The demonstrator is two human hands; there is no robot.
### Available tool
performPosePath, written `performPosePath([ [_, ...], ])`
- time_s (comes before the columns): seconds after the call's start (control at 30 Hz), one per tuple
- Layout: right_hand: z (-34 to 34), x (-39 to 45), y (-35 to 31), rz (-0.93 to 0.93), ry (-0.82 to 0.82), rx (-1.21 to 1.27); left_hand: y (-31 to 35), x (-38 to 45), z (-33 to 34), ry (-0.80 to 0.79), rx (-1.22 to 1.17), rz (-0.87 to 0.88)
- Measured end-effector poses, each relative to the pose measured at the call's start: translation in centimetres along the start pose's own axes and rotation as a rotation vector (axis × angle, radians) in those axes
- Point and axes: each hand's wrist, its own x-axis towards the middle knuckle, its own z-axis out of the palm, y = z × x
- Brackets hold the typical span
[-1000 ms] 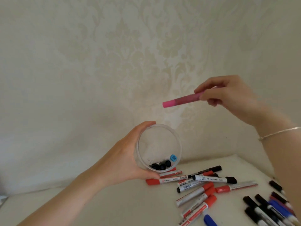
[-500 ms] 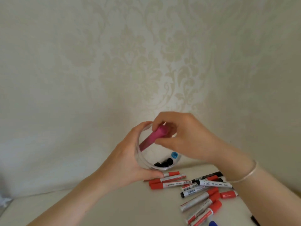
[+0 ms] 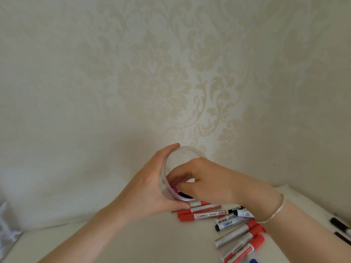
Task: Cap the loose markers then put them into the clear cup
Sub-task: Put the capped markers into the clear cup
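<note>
Pale bench (image 3: 133,243) against cream damask wallpaper (image 3: 171,82). Loose markers (image 3: 237,234), red-capped and black-capped, scattered on bench at right; blue cap tip at bottom edge.

Left hand (image 3: 146,192) wrapped round clear cup (image 3: 188,149), cup lifted and tipped with mouth toward camera, thumb along lower rim. Right hand (image 3: 209,181) reaching into cup mouth, fingertips (image 3: 177,185) curled at a pink marker (image 3: 173,188) just inside lower rim; actual grip on it cannot be told. Dark caps showing at cup bottom. Thin bracelet (image 3: 275,211) on right wrist.
</note>
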Motion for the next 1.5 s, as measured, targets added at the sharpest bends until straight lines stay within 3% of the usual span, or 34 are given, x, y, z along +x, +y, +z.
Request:
performPosePath([
  [0.07,-0.4,-0.4,-0.3,-0.052,0.117,0.127,-0.2,0.0,-0.1,0.001,-0.004,-0.002],
  [0.1,-0.8,-0.6,-0.3,-0.095,0.254,0.262,-0.4,-0.1,-0.2,0.011,-0.007,-0.003],
  [0.17,-1.6,-0.9,1.3,-0.153,0.670,0.614,-0.7,-0.2,-0.5,0.043,-0.010,-0.013],
  [0.23,-1.5,-0.5,5.3,-0.017,0.963,0.740,-0.9,-0.3,-0.8,0.066,0.002,-0.017],
  [0.27,-0.7,-0.1,7.7,0.118,0.963,0.616,-0.9,-0.4,-1.0,0.069,0.010,-0.016],
  [0.3,0.6,0.1,9.9,0.258,0.799,0.402,-0.9,-0.5,-1.1,0.069,0.015,-0.013],
  [0.37,4.3,0.1,13.9,0.429,0.259,0.045,-0.8,-0.6,-1.2,0.069,0.023,-0.006],
  [0.43,7.2,-0.1,16.0,0.401,0.008,-0.141,-0.7,-0.7,-1.2,0.068,0.026,0.000],
  [0.63,9.2,2.1,14.8,0.234,-0.008,-0.652,-0.3,-0.8,-1.2,0.037,0.008,-0.006],
  [0.83,10.3,4.8,14.5,0.242,-0.168,-0.950,-0.4,-0.9,-1.3,0.037,0.028,-0.013],
  [1.03,8.9,5.5,13.5,0.328,-0.193,-0.843,-0.8,-1.3,-1.4,0.031,0.040,-0.035],
  [1.1,5.6,5.1,12.0,0.329,-0.060,-0.688,-1.0,-1.4,-1.6,0.037,0.054,-0.035],
  [1.23,-4.2,2.1,7.0,0.243,0.387,-0.213,-1.2,-1.5,-1.7,0.069,0.063,-0.035],
  [1.33,-9.5,-2.1,2.4,-0.068,0.634,0.295,-1.3,-1.5,-1.4,0.081,0.031,-0.039],
  [1.43,-10.2,-4.1,-1.0,-0.360,0.510,0.521,-1.3,-1.3,-1.2,0.081,0.016,-0.022],
  [1.5,-9.3,-3.7,-2.5,-0.371,0.374,0.450,-1.0,-1.0,-1.1,0.082,-0.001,-0.007],
])
